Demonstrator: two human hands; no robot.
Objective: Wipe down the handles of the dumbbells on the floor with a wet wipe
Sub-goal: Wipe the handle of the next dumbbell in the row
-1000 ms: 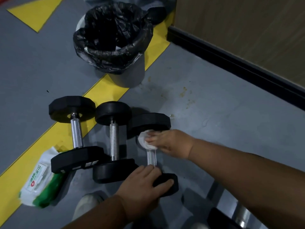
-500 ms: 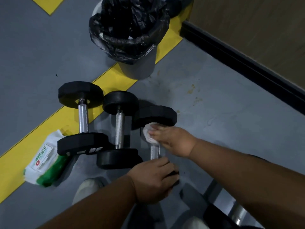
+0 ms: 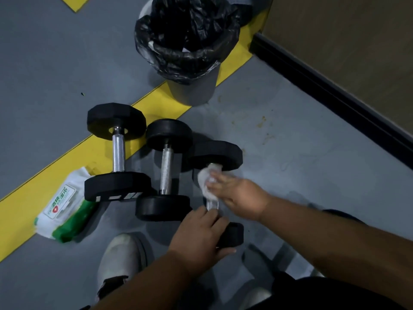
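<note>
The right hand [image 3: 238,195] presses the wet wipe [image 3: 207,180] around the handle of the right dumbbell [image 3: 218,156] on the floor, the left hand [image 3: 201,233] grips its near head, and if this grip loosens the dumbbell may roll.

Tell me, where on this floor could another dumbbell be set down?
Bare grey floor lies right of the rightmost dumbbell, up to the black baseboard. It is crowded on the left: three dumbbells side by side, wipes pack, bin.

Bare forearms without sleeves, two bare hands [image 3: 201,233], pale grey-white shoe [image 3: 120,258] with dark tongue
</note>
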